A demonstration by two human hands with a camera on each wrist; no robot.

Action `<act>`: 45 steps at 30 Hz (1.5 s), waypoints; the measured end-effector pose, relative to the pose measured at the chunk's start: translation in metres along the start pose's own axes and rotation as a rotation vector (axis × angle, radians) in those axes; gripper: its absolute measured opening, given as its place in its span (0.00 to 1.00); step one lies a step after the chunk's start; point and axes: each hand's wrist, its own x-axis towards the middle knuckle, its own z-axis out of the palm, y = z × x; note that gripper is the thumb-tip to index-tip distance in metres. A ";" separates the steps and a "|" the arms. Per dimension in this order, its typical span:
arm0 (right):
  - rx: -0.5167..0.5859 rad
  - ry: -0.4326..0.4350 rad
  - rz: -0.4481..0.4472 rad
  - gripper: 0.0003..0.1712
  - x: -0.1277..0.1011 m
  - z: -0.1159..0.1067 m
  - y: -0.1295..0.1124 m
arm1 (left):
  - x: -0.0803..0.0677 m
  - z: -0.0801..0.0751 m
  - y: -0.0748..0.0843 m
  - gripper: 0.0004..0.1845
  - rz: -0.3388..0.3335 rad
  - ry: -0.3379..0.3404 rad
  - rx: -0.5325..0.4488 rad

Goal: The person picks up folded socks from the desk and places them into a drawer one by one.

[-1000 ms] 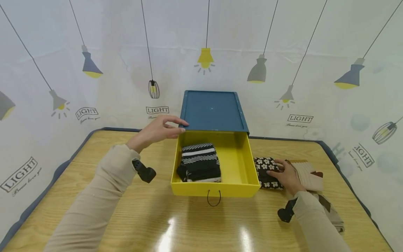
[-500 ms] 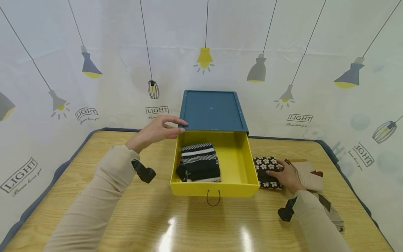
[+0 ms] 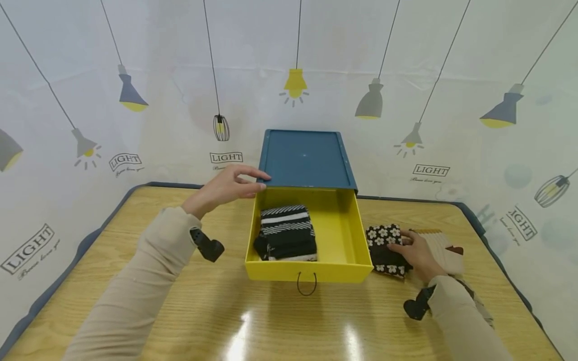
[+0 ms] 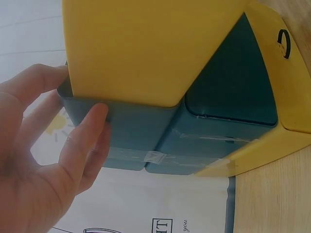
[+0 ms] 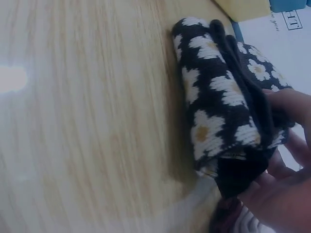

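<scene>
A blue case (image 3: 304, 158) stands at the table's far edge with its yellow drawer (image 3: 311, 271) pulled out toward me. A folded black-and-white striped sock bundle (image 3: 285, 231) lies in the drawer's left half. My left hand (image 3: 253, 181) grips the case's front left corner, thumb and fingers round the blue case (image 4: 141, 131) above the yellow drawer (image 4: 146, 43). My right hand (image 3: 402, 248) holds a dark flowered sock bundle (image 3: 381, 238) on the table right of the drawer. In the right wrist view its fingers (image 5: 282, 184) pinch the end of the flowered sock bundle (image 5: 214, 111).
Beige folded socks (image 3: 444, 250) lie to the right of the flowered bundle, partly under my right hand. The wooden table (image 3: 180, 311) has a dark rim, and a lamp-printed white backdrop rises behind it. The drawer's right half holds nothing.
My right hand has shifted slightly toward me and to the right, taking the flowered bundle with it. The left hand stays on the case's corner.
</scene>
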 end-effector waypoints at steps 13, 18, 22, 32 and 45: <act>-0.035 -0.014 -0.071 0.43 -0.023 -0.012 -0.011 | 0.001 0.001 -0.002 0.19 0.003 0.000 0.000; -0.016 -0.007 -0.109 0.45 -0.039 -0.027 -0.033 | 0.000 0.000 -0.002 0.19 0.006 0.003 0.003; 0.012 -0.009 -0.140 0.44 -0.052 -0.041 -0.055 | -0.001 0.000 -0.002 0.19 0.002 0.006 0.005; -0.052 0.010 -0.241 0.44 -0.084 -0.076 -0.129 | 0.001 0.000 0.000 0.19 0.001 -0.008 0.025; 0.064 -0.190 -0.264 0.40 -0.091 -0.039 -0.205 | 0.000 0.000 0.001 0.19 -0.005 -0.003 0.041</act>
